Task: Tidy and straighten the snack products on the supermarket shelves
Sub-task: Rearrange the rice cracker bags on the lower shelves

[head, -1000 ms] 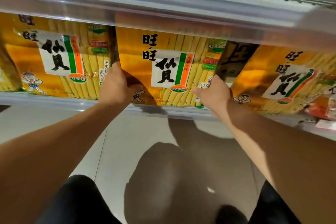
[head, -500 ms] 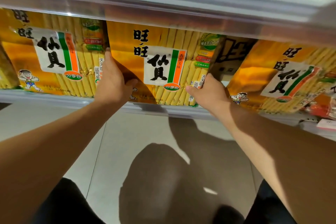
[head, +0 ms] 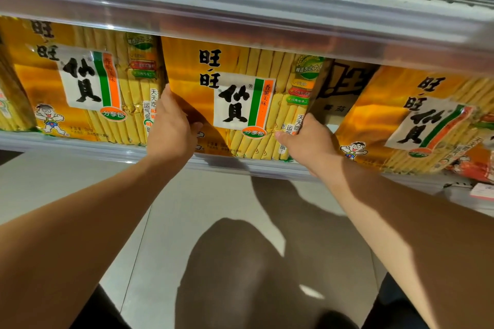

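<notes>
The fingers of the left hand point(head: 171, 128) were curled round the left edge of the middle snack bag point(head: 240, 99), their tips hidden behind it, while the thumb lay across the bag's lower front. The right hand point(head: 307, 141) gripped the bag's right edge the same way, fingers tucked out of sight behind the pack and the thumb pressed on the front near the bottom corner. Held between both hands, this orange-yellow bag stood upright on the shelf ledge point(head: 80, 145), its face turned outward, its top just under the clear rail of the upper shelf point(head: 240, 16). Just beside it on the left stood a matching left bag point(head: 80, 83), upright and touching or nearly touching it. To the right a dark brown pack point(head: 336, 88) sat further back, and beyond it a tilted bag point(head: 417, 120) of the same kind leaned to the right. Both bare forearms reached up from below, and pale floor tiles point(head: 213, 208) lay beneath the shelf, crossed by shadows.
</notes>
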Motion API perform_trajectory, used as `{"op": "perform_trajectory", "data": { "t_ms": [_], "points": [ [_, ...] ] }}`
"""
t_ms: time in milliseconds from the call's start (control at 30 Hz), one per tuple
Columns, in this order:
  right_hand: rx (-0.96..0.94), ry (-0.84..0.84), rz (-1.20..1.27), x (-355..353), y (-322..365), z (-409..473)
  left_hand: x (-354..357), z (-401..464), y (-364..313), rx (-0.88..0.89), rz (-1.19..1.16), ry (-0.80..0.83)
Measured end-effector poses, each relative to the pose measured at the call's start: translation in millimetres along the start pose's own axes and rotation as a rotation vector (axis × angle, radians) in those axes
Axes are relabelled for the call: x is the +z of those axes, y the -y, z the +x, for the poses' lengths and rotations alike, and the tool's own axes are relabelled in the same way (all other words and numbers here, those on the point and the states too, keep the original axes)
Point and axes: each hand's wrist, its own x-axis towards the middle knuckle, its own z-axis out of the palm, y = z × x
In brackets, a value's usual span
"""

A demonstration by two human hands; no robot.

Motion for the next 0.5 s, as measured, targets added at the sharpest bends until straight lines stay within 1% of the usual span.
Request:
{"op": "perform_trajectory", "data": {
  "t_ms": [100, 233, 300, 333, 367, 467, 500],
  "points": [
    [0.010, 0.011, 0.012, 1.9, -2.1, 3.3, -2.0, 1.1, -0.9, -0.019, 0.046, 0.013],
    [0.039, 0.059, 0.050, -8.2, -2.2, -6.6, -17.8, -1.3, -14.8, -0.062, 0.208, -0.021],
    [0.100, 0.089, 0.145, -23.2, 2.6, -30.2, -37.4, -8.5, -26.0, -0.157, 0.220, -0.003],
    [0.135, 0.085, 0.205, -35.9, 5.7, -49.7, -51.1, -17.2, -33.8, -0.211, 0.190, 0.026],
    [0.148, 0.070, 0.265, -50.7, 9.7, -71.3, -67.6, -29.0, -43.6, -0.226, 0.165, 0.068],
    [0.127, 0.051, 0.388, -111.5, 27.9, -157.4, -129.5, -78.9, -83.0, -0.102, 0.160, 0.294],
    [0.136, 0.058, 0.423, -136.6, 35.9, -190.0, -155.4, -96.6, -102.4, -0.079, 0.143, 0.346]
  ]
}}
